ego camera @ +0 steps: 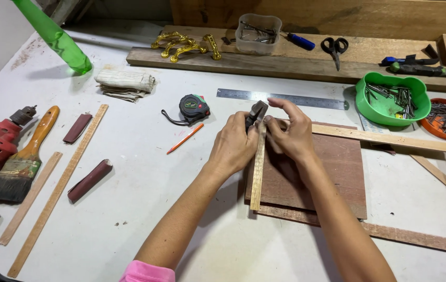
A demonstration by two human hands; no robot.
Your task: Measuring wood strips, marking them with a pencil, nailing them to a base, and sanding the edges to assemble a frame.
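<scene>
Nearest me, the thin pale wooden strip (257,172) stands along the left edge of the reddish-brown plywood panel (332,172), mid-table toward the right. At its far end my left hand (233,146) is clenched around the dark metal hammer head (257,112), while my right hand (290,130) pinches the strip's top, seemingly steadying a nail I cannot see. I judge I am tacking the strip on; next needs a short, square tap, fingers clear, and beyond lies the steel ruler (283,98).

No packages, signs or screens show. The only label is a small round green and red one on the black tape measure (194,107) lying mid-bench.
</scene>
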